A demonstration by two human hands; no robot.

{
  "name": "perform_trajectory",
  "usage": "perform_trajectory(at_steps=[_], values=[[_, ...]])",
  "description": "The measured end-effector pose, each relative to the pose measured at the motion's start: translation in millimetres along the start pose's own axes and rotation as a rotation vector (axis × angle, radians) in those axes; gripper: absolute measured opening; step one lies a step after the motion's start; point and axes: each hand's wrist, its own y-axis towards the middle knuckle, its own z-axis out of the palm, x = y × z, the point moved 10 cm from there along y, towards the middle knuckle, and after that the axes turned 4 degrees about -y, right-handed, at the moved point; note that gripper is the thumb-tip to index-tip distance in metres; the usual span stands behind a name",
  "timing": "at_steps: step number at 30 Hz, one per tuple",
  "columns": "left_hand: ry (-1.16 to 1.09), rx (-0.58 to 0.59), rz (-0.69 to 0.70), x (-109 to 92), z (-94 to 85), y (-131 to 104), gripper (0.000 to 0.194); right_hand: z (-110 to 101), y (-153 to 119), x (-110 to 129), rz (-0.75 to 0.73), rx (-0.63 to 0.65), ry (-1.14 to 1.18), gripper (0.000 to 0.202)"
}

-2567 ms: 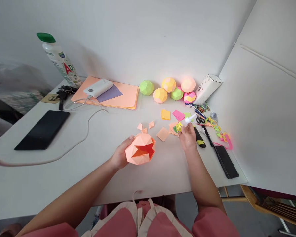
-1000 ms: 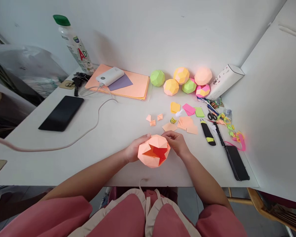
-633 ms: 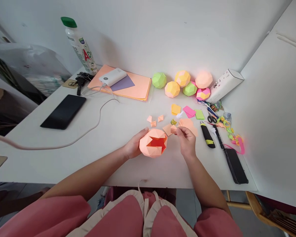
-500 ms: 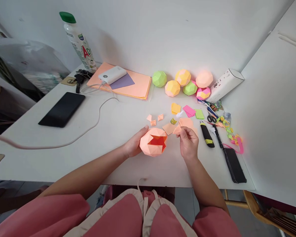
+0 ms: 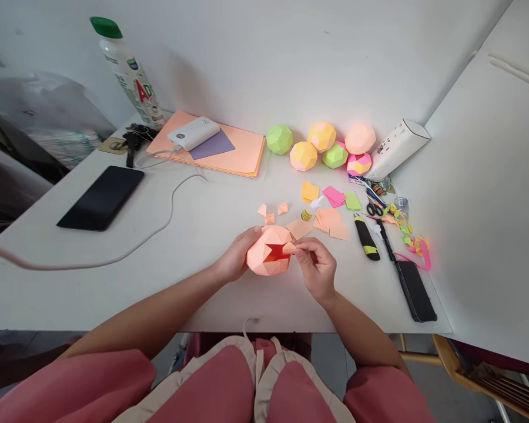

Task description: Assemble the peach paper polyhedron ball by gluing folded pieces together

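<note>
My left hand (image 5: 240, 255) is closed round the left side of a peach paper ball (image 5: 261, 258), whose open gap shows a red-orange inside. In my right hand (image 5: 317, 267), thumb and fingers pinch a small folded peach paper piece (image 5: 290, 248) at the gap's right edge. Whether the piece touches the ball I cannot tell. Behind the ball lie several small folded peach pieces (image 5: 270, 218). A fanned stack of peach paper slips (image 5: 330, 220) rests beyond my right hand.
Several finished paper balls (image 5: 303, 156) sit along the wall. To the right are a utility knife (image 5: 367, 238), scissors (image 5: 374, 210), a pen and a black case (image 5: 415, 291). At left lie a black phone (image 5: 101, 198), a white cable (image 5: 171, 202), a power bank (image 5: 194, 134) and a bottle (image 5: 130, 76).
My right hand has moved left from over the paper slips, bringing the folded piece to the ball's gap. My left hand still holds the ball. The view has shifted slightly.
</note>
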Motion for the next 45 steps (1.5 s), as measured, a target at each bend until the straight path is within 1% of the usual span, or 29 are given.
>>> perform_trajectory(at_steps=[4,6,8,11,13,15,17,20,23,26,29,34,40,42,45], values=[[0.045,-0.077,0.001,-1.3,-7.1,0.5,0.058,-1.5,1.8,3.2,-0.022,-0.012,-0.014,0.008],[0.092,-0.102,0.001,-2.7,-9.6,0.1,0.059,-2.3,2.6,1.8,0.008,-0.011,0.025,0.012],[0.147,-0.113,-0.004,-3.4,-11.1,-0.7,0.060,-3.6,2.3,-5.5,0.088,-0.022,0.079,0.016],[0.185,-0.135,-0.020,-2.1,-14.4,-2.6,0.063,-2.9,-1.0,-21.6,0.247,-0.034,0.170,0.025],[0.184,-0.155,-0.033,-0.8,-17.1,-3.9,0.066,3.7,-3.5,-29.8,0.337,0.015,0.232,0.031],[0.180,-0.153,-0.042,-0.3,-17.2,-4.3,0.064,11.6,-5.3,-34.1,0.403,0.086,0.291,0.031],[0.160,-0.131,-0.037,-1.5,-15.0,-3.5,0.057,16.3,-5.7,-35.3,0.442,0.134,0.340,0.030],[0.104,-0.108,-0.017,-4.4,-12.4,-1.9,0.044,18.3,-4.9,-35.8,0.482,0.164,0.383,0.029],[0.078,-0.116,-0.006,-5.7,-12.9,-1.2,0.040,21.5,-4.6,-34.7,0.501,0.209,0.418,0.027],[0.080,-0.130,-0.012,-6.0,-13.7,-1.9,0.039,25.3,-4.8,-31.3,0.493,0.256,0.445,0.024],[0.090,-0.118,-0.023,-7.5,-11.3,-2.7,0.040,27.7,-4.3,-27.6,0.476,0.282,0.466,0.020],[0.087,-0.076,-0.018,-10.7,-5.5,-2.9,0.042,27.0,-0.9,-27.1,0.493,0.264,0.483,0.027],[0.095,-0.095,-0.017,-10.3,-8.5,-3.2,0.042,28.9,1.2,-26.2,0.495,0.295,0.466,0.027],[0.102,-0.097,-0.013,-10.2,-8.6,-3.4,0.042,27.8,0.5,-25.8,0.480,0.285,0.424,0.027],[0.120,-0.107,-0.020,-7.4,-9.5,-3.4,0.047,21.8,-1.4,-25.1,0.442,0.223,0.295,0.030]])
